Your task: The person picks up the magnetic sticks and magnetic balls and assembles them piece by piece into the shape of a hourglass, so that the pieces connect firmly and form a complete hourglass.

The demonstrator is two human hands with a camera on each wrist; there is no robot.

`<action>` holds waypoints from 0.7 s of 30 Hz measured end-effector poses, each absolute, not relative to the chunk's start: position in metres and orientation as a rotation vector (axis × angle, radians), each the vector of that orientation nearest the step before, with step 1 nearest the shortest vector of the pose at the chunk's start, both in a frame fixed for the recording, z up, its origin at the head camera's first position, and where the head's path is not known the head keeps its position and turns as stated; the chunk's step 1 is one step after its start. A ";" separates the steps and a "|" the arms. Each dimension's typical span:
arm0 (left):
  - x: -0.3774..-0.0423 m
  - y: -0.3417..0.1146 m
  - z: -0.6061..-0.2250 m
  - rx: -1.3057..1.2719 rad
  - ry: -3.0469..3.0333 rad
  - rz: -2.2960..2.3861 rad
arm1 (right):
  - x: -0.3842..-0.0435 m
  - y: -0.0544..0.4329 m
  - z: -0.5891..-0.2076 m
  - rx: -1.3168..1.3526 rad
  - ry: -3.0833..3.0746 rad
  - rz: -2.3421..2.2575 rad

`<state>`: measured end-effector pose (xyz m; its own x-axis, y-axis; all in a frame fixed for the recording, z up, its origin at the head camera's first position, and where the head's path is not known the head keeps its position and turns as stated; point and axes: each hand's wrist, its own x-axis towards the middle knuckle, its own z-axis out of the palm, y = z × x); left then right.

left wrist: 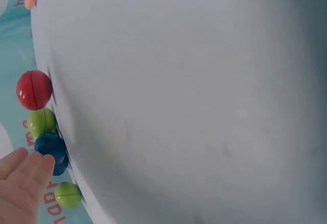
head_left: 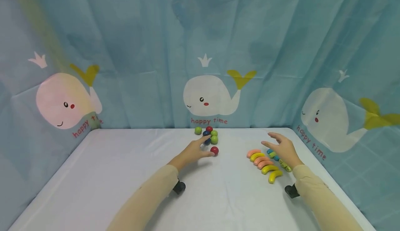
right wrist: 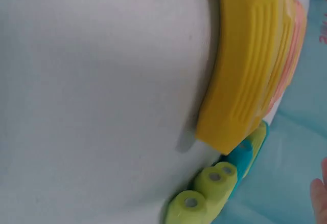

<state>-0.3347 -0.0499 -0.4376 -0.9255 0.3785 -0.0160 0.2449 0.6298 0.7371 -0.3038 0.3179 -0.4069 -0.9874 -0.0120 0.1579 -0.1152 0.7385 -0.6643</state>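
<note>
My left hand (head_left: 192,153) hovers over the white table with fingers stretched toward two dark blue balls (left wrist: 50,146). Its thumb tip comes right up to a red ball (head_left: 215,150) in the head view. Behind the fingers stand green balls (head_left: 214,139) and a second red ball (head_left: 209,129). On the right, my right hand (head_left: 284,150) is held with thumb and fingers spread, nothing between them. It overlaps a line of small green and blue pieces (head_left: 288,168). Only its fingertips (right wrist: 319,196) show at the right wrist view's edge.
Left of the small pieces runs a slanting row of toy bananas, some yellow (head_left: 274,176), some pink (head_left: 253,153). One more green ball (head_left: 198,130) sits near the table's back edge. A blue curtain (head_left: 131,95) with whale prints encloses the white table (head_left: 109,186) at back and sides.
</note>
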 end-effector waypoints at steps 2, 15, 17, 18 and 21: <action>-0.336 -0.047 -0.437 0.508 2.672 1.202 | -0.305 0.321 -0.408 0.066 -2.785 1.109; -0.346 -0.036 -0.445 0.404 2.541 1.385 | -0.314 0.333 -0.407 -0.217 -2.736 1.310; -0.345 -0.035 -0.445 0.384 2.528 1.404 | -0.315 0.335 -0.408 -0.259 -2.734 1.351; -0.345 -0.034 -0.445 0.381 2.525 1.411 | -0.315 0.337 -0.410 -0.282 -2.731 1.366; -0.345 -0.032 -0.445 0.375 2.504 1.441 | -0.317 0.342 -0.414 -0.349 -2.725 1.401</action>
<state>-0.3445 -0.0323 -0.4448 -0.9413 0.3303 -0.0693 0.1060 0.4844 0.8684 -0.3168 0.3417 -0.4144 -0.9727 0.2262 -0.0515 0.1735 0.5618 -0.8088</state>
